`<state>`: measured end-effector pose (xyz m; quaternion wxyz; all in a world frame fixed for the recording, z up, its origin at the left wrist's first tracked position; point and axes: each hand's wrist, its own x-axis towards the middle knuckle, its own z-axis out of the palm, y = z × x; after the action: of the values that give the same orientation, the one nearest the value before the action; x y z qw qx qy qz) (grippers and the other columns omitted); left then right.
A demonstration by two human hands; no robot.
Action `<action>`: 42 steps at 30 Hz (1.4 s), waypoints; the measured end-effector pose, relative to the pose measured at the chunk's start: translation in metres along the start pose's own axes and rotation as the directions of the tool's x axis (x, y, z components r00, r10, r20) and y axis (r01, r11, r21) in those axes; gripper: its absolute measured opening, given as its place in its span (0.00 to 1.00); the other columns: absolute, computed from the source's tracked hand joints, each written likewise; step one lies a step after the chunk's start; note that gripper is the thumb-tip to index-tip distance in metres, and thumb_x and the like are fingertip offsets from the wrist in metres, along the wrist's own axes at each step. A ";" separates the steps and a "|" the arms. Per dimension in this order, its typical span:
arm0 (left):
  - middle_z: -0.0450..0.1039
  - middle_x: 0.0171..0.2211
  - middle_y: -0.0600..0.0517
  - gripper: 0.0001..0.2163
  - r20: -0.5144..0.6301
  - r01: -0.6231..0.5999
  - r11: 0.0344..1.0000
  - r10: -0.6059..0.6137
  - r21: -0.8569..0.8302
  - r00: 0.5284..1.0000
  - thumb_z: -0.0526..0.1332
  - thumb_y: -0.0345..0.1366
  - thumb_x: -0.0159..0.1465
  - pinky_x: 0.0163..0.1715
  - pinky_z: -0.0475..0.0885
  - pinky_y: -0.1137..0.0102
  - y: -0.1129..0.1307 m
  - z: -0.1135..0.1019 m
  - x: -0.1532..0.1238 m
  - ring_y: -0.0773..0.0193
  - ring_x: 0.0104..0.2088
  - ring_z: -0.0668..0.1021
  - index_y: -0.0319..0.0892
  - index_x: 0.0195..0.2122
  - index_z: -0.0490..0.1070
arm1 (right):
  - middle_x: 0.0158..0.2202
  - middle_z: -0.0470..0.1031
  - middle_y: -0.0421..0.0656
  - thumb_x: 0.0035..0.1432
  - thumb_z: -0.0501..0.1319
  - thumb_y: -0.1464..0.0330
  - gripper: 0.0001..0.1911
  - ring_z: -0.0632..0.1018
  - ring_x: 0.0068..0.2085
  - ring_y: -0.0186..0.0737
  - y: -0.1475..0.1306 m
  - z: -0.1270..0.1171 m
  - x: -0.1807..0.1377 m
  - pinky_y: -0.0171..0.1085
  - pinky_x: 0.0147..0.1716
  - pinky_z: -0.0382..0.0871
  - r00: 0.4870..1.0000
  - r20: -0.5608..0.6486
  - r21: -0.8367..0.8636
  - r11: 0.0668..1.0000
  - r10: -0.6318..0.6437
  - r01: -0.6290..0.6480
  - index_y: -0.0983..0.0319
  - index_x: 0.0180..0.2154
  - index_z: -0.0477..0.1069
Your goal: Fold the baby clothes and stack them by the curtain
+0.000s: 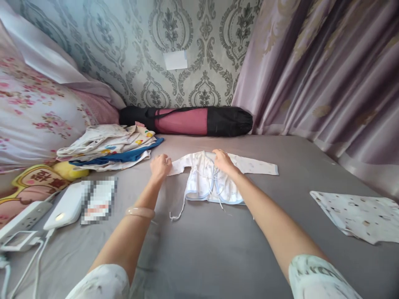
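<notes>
A small white baby shirt [205, 182] with blue trim and tie strings lies flat on the grey bed sheet [199, 249]. My left hand [160, 166] is closed on the end of its left sleeve. My right hand [223, 161] presses on the collar area near the shoulder, fingers curled on the cloth. The shirt's right sleeve [258, 167] stretches out flat toward the right. A pale bangle sits on my left wrist.
A pile of folded baby clothes [109, 147] lies at the left. A rolled mat in a black bag [187, 120] rests against the wall. A spotted cloth [358, 214] lies at the right. A power bank, charger and cables [37, 220] sit front left, by floral pillows.
</notes>
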<state>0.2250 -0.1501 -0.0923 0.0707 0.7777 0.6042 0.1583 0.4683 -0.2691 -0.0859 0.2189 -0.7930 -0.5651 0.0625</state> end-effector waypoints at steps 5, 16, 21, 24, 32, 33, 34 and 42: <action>0.77 0.44 0.42 0.13 0.218 0.123 0.987 -0.099 -0.102 0.971 0.53 0.39 0.64 0.41 0.68 0.67 -0.026 0.000 0.006 0.53 0.46 0.77 0.39 0.41 0.74 | 0.56 0.71 0.50 0.59 0.48 0.78 0.24 0.71 0.57 0.41 -0.045 0.039 0.022 0.33 0.55 0.61 0.996 0.084 0.078 0.997 0.000 -0.006 0.67 0.56 0.67; 0.78 0.34 0.48 0.10 0.357 0.101 0.977 -0.028 -0.187 0.934 0.61 0.42 0.57 0.28 0.66 0.74 -0.017 0.000 0.009 0.60 0.36 0.78 0.41 0.35 0.71 | 0.67 0.55 0.50 0.68 0.42 0.64 0.25 0.53 0.67 0.44 -0.039 0.070 0.014 0.46 0.65 0.42 0.988 0.090 -0.103 0.985 -0.129 0.138 0.65 0.62 0.58; 0.73 0.24 0.52 0.08 0.439 0.045 0.990 0.018 -0.132 0.898 0.62 0.40 0.56 0.25 0.63 0.74 -0.010 -0.010 0.006 0.62 0.30 0.76 0.42 0.26 0.70 | 0.69 0.49 0.50 0.69 0.39 0.60 0.30 0.49 0.69 0.46 -0.040 0.070 0.010 0.49 0.65 0.38 0.982 0.141 -0.123 0.982 -0.123 0.140 0.67 0.66 0.51; 0.69 0.21 0.53 0.07 0.431 0.011 0.991 0.047 -0.132 0.901 0.62 0.37 0.56 0.24 0.61 0.75 -0.009 -0.010 0.007 0.64 0.28 0.74 0.42 0.24 0.68 | 0.69 0.49 0.50 0.69 0.39 0.60 0.30 0.49 0.69 0.46 -0.042 0.069 0.009 0.49 0.65 0.37 0.983 0.135 -0.132 0.981 -0.123 0.141 0.66 0.67 0.50; 0.65 0.25 0.56 0.08 0.230 0.154 0.838 -0.035 -0.523 0.972 0.58 0.35 0.61 0.22 0.61 0.76 -0.026 -0.010 0.031 0.70 0.22 0.68 0.39 0.40 0.68 | 0.69 0.48 0.49 0.69 0.37 0.58 0.31 0.48 0.69 0.45 -0.041 0.070 0.009 0.49 0.65 0.37 0.984 0.143 -0.143 0.981 -0.110 0.131 0.66 0.68 0.48; 0.65 0.26 0.56 0.10 0.197 0.135 0.835 -0.033 -0.533 0.980 0.57 0.35 0.61 0.23 0.62 0.75 -0.029 -0.008 0.034 0.69 0.23 0.68 0.39 0.43 0.68 | 0.69 0.48 0.49 0.69 0.38 0.58 0.32 0.48 0.69 0.46 -0.041 0.070 0.009 0.49 0.65 0.37 0.984 0.138 -0.146 0.980 -0.112 0.132 0.66 0.67 0.48; 0.65 0.27 0.55 0.12 0.151 0.091 0.845 -0.013 -0.527 0.989 0.56 0.34 0.61 0.24 0.63 0.75 -0.031 -0.006 0.037 0.68 0.23 0.68 0.39 0.46 0.68 | 0.69 0.49 0.49 0.69 0.38 0.57 0.32 0.48 0.69 0.46 -0.041 0.070 0.008 0.49 0.65 0.37 0.984 0.134 -0.149 0.980 -0.116 0.136 0.65 0.67 0.48; 0.64 0.35 0.47 0.16 -0.053 -0.402 0.882 0.402 -0.245 0.914 0.48 0.30 0.63 0.47 0.68 0.65 -0.054 0.020 0.044 0.59 0.39 0.71 0.40 0.42 0.75 | 0.69 0.50 0.49 0.69 0.40 0.58 0.29 0.50 0.68 0.49 -0.044 0.068 0.006 0.51 0.64 0.39 0.983 0.121 -0.189 0.969 -0.140 0.161 0.58 0.67 0.50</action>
<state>0.1923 -0.0918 -0.1203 0.1340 0.8706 0.4051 0.2448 0.4090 -0.2336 -0.1276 0.1125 -0.7612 -0.6379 0.0315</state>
